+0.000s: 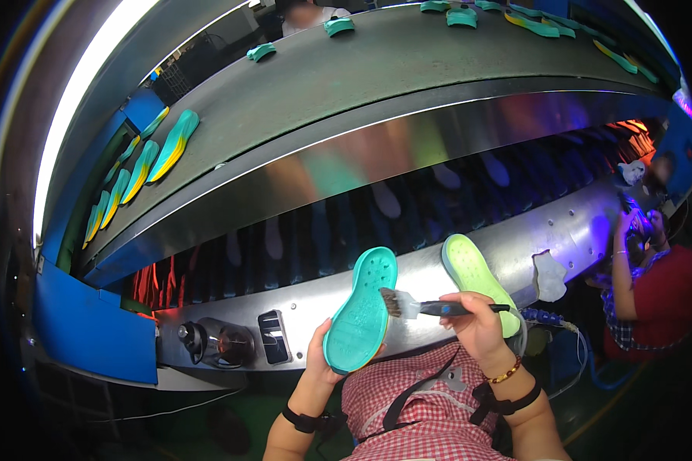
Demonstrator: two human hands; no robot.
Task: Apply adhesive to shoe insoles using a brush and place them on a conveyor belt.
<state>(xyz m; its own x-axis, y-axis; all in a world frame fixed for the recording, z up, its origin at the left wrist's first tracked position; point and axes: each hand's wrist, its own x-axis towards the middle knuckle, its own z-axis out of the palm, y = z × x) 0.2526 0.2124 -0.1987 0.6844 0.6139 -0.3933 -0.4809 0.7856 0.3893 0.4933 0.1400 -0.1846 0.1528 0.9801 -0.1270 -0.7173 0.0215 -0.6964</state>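
Ledge (515,230): jug (232,343) at left end; phone (274,338) just right of it; sole (473,273) past middle; rag (550,276) right of sole.

We note smooth, shiny metal ledge (419,288); on ledge, glossy see-through jug (231,343); near ledge, glossy teal sole (357,326), rough-bristled brush (430,308); beyond ledge, matt belt (323,84).

It's a shoe mfg. plant: conveyor (300,84) w/ soles (174,146) (teal/yellow).

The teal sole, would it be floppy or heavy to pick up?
The teal sole is probably not very floppy: gripped near its lower end by the left hand, it shows no droop. It seems light for its size, since one hand supports it. Its glossy patches suggest it might be slippery.
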